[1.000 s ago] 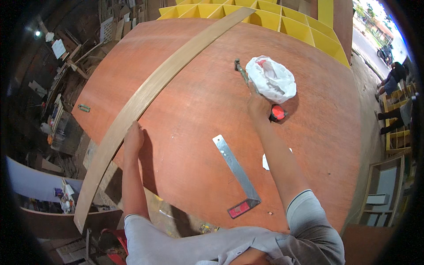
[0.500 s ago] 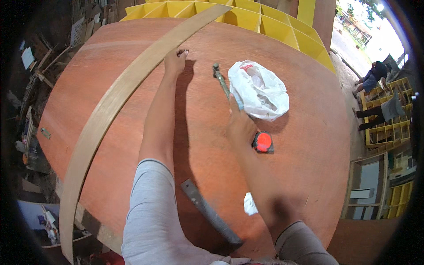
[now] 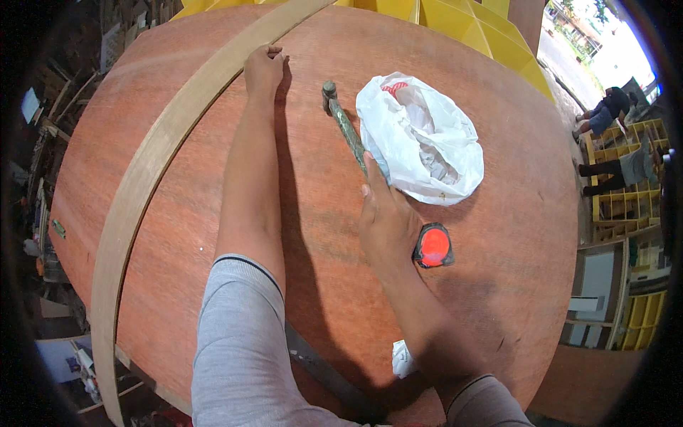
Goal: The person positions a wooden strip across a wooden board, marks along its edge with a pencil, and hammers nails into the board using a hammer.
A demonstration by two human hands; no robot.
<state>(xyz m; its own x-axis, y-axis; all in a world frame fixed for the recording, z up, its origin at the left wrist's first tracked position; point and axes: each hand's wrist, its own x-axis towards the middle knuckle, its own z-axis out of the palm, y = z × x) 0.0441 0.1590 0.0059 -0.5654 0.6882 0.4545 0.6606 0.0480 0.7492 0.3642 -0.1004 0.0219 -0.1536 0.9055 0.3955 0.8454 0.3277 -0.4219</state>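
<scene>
My left hand is closed beside the right edge of a long, light wooden strip, its fingertips pinched together. Whatever is between them is too small to make out. The strip lies across a large reddish-brown plywood sheet and appears bent by the lens. In my right hand is a hammer, gripped by its handle, with the head pointing away from me and low over the sheet. A white plastic bag sits open just right of the hammer. By my right wrist rests a red and black tape measure.
A dark flat bar lies partly under my left sleeve, and a small white scrap is near my right forearm. Yellow gridded frames stand beyond the far edge. At the right, two people are near another yellow grid. Scrap wood fills the left side.
My view has shifted slightly and the sheet looks closer. My left hand has moved farther away along the strip. The hammer, still in my right hand, shows a little farther left.
</scene>
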